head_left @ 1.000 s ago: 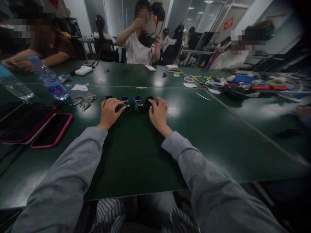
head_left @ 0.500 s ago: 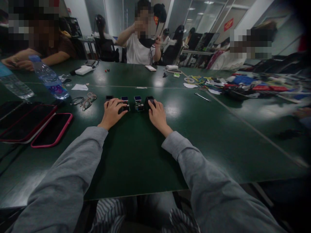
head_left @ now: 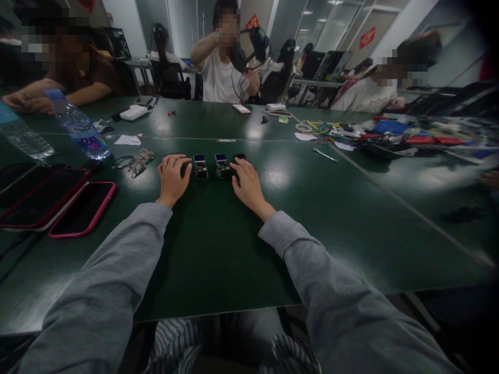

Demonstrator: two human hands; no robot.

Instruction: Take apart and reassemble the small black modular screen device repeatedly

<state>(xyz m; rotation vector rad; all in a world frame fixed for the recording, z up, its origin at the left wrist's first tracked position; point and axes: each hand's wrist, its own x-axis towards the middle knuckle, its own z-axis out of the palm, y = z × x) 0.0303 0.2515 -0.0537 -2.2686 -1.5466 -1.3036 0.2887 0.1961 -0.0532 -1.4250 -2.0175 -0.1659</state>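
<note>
On the green table (head_left: pixel 218 234), two small circuit boards with little screens stand side by side, the left board (head_left: pixel 200 167) and the right board (head_left: pixel 222 167). My left hand (head_left: pixel 171 179) is curled round a small black box (head_left: pixel 184 167), mostly hidden by the fingers, left of the boards. To their right, my right hand (head_left: pixel 248 183) bends its fingers over another small black box (head_left: pixel 239 156), whose top edge shows behind the fingertips. Neither hand touches the boards' screens.
Eyeglasses (head_left: pixel 140 163), a water bottle (head_left: pixel 83 130) and a pink-edged phone (head_left: pixel 83 209) lie or stand to the left. A wrench (head_left: pixel 326 155) and a heap of cables (head_left: pixel 323 128) are to the right. Across the table a person (head_left: pixel 222 78) holds a black head-worn device (head_left: pixel 253 47).
My left hand has moved left off the left circuit board, onto the black box, uncovering the board. My right hand has shifted slightly left, covering more of its box.
</note>
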